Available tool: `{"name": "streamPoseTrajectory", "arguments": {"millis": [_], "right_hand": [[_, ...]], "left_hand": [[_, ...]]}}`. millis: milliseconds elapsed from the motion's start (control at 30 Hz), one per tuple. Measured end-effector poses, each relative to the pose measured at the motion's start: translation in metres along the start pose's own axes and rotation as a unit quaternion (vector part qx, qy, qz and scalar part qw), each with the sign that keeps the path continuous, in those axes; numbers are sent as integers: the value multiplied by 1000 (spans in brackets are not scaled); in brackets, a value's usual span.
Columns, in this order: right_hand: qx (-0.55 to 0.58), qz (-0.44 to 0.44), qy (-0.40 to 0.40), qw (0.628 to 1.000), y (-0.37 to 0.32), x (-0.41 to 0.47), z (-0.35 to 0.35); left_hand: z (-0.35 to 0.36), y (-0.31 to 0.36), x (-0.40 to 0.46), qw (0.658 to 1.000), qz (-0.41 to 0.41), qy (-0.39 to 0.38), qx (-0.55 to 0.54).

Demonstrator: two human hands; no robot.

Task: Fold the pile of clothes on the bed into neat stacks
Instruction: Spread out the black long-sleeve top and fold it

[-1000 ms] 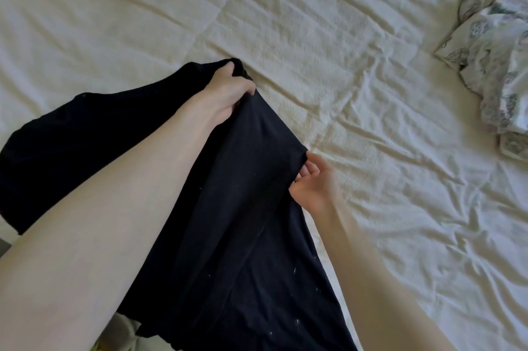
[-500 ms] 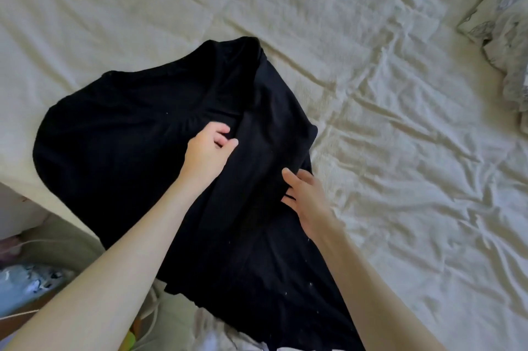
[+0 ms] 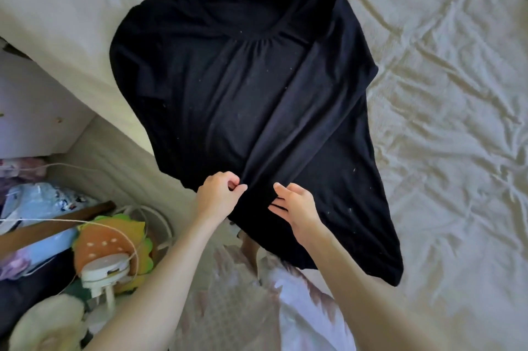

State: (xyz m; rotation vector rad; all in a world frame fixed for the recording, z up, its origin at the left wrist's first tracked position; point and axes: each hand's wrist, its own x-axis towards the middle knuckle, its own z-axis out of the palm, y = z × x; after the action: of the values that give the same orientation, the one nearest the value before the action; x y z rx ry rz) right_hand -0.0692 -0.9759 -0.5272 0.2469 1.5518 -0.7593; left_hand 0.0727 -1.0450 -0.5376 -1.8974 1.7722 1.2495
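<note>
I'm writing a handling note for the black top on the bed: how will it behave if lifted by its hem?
The black top is probably floppy: it lies in soft folds and gathers under the neckline. It looks thin and light, so it should drape from wherever the left hand pinches it. It seems likely to cling rather than slide on the wrinkled bedsheet.

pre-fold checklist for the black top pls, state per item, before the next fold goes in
1. Black scoop-neck jersey top on the cream quilted bedspread, neckline away from the person: ok.
2. Laid flat: not ok, a long fold runs from the right shoulder down to the hem.
3. Fully on the bed: not ok, the hem end overhangs the near edge.
4. Left hand gripping: ok, fingers pinch the fabric at the fold's lower end.
5. Right hand gripping: cannot tell, fingers lie on the fabric, and whether they hold it is unclear.
6. Left sleeve spread out: cannot tell, dark fabric hides its outline.
</note>
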Motion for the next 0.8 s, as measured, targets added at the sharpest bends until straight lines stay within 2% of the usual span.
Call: {"name": "streamPoseTrajectory", "arguments": {"millis": [100,200,267,367,533,600,700,800], "right_hand": [[-46,-12,2,999,23,-5,15],[-25,-41,17,999,37,-8,22],[-15,-67,34,997,45,-9,22],[-14,-90,50,995,58,-11,20],[-16,-96,71,993,76,-12,30],[-21,-101,70,992,82,-11,33],[-36,-92,42,994,88,-10,39],[-100,-49,50,992,89,-7,43]], "left_hand": [[2,-20,-9,999,29,-2,-45],[-6,-32,-10,978,34,13,-207],[-12,-38,-10,965,48,45,-255],[-17,-43,-9,961,105,70,-248],[-10,-59,-5,971,167,65,-160],[-8,-68,-3,975,160,33,-151],[-4,-87,1,978,107,-42,-172],[0,-108,-1,981,75,-69,-165]]}}
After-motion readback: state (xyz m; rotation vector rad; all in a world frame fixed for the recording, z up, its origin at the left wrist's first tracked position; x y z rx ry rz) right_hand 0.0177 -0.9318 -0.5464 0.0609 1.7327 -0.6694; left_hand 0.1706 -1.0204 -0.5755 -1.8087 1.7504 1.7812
